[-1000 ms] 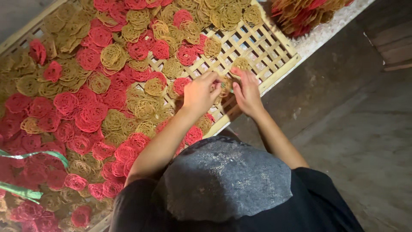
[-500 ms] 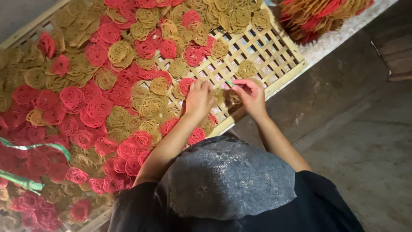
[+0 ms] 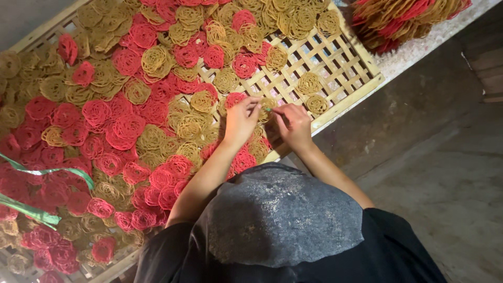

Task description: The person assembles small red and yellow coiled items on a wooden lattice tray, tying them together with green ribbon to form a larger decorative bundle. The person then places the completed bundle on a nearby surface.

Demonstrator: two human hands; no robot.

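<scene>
Both hands met at the 1 o'clock part of the bamboo lattice tray (image 3: 343, 57). The left hand (image 3: 240, 121) and right hand (image 3: 292, 126) each pinched, fingers pressed together, one yellow noodle coil (image 3: 266, 106) between them. Two more yellow coils (image 3: 309, 83) lay alone at 2 o'clock; red and yellow coils, too many to count, crowded 9 o'clock. Two green strips (image 3: 36, 211) crossed at 8 o'clock.
</scene>
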